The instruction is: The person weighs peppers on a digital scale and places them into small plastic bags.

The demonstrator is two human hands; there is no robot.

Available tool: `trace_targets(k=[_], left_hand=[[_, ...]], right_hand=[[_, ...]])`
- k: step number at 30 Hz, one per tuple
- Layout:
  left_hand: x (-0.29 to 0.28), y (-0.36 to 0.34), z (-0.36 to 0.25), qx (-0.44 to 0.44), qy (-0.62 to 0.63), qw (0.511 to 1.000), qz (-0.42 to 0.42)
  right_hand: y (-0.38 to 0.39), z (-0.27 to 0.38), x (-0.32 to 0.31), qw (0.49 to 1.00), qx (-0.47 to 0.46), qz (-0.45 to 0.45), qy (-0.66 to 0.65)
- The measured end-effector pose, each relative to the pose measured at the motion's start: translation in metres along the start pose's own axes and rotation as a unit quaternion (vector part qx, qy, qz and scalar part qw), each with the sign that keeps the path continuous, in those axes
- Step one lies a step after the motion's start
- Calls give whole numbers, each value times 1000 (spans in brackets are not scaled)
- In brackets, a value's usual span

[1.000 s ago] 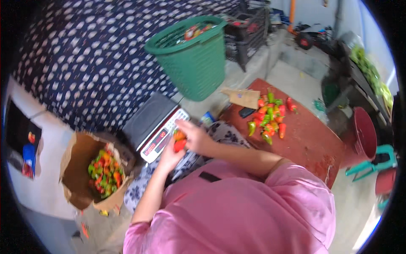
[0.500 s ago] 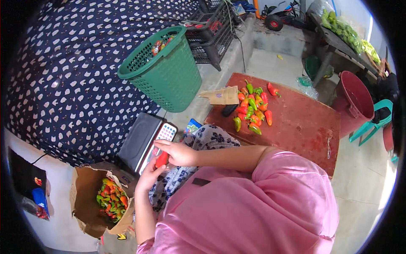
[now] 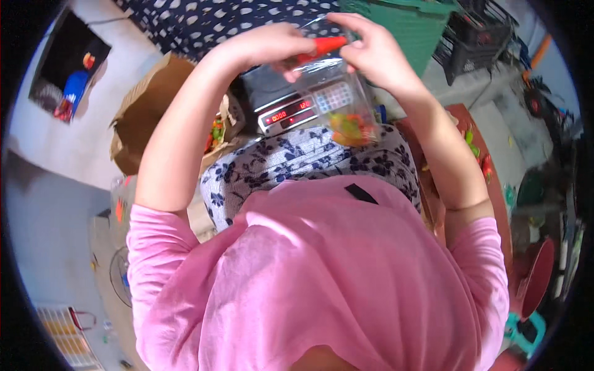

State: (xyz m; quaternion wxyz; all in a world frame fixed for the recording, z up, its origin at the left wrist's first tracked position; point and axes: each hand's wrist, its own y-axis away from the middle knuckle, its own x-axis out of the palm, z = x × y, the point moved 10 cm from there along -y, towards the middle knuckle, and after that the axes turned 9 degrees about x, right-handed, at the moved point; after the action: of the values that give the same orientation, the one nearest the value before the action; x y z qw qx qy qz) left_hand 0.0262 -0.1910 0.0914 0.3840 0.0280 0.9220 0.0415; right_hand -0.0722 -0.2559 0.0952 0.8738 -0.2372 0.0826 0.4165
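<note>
Here, head view, left hand [image 3: 278,46]: pinched red pepper [image 3: 330,44] near mouth of bag [image 3: 364,102].
Right hand [image 3: 375,54]: thumb, forefinger spread at bag, likely keeping it open; couldn't tell if gripping.
Peppers [image 3: 349,128]: sat low in bag, probably by weight.

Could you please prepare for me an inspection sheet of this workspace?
Surface: red table, partly hidden; loose peppers on it.
Job's things: red pepper; clear bag with bagged peppers at its bottom; scale, display lit.
Clutter: brown cardboard container with peppers inside, green basket, black crate.
Hands: left hand holds the red pepper; right hand is at the clear bag, grip unclear.
Cables: thin dark cord, upper left.
Surroundings: dark patterned cloth beyond the scale.
</note>
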Motion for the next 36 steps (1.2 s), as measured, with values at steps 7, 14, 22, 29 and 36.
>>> trace_targets(k=[7,14,22,29,36], left_hand=[[3,-20,12,-43,-229,970,71],[21,-25,40,-60,-139,981,123],[3,-53,61,29,-354,934,43],[46,-44,38,-34,71,996,34],[127,-15,75,-33,235,970,57]], right_hand=[[-9,22,10,999,-23,14,33],[-13,16,20,998,-46,15,40],[-13,-4,27,999,0,33,19],[-9,-9,29,999,4,44,22],[53,5,99,982,-143,119,36]])
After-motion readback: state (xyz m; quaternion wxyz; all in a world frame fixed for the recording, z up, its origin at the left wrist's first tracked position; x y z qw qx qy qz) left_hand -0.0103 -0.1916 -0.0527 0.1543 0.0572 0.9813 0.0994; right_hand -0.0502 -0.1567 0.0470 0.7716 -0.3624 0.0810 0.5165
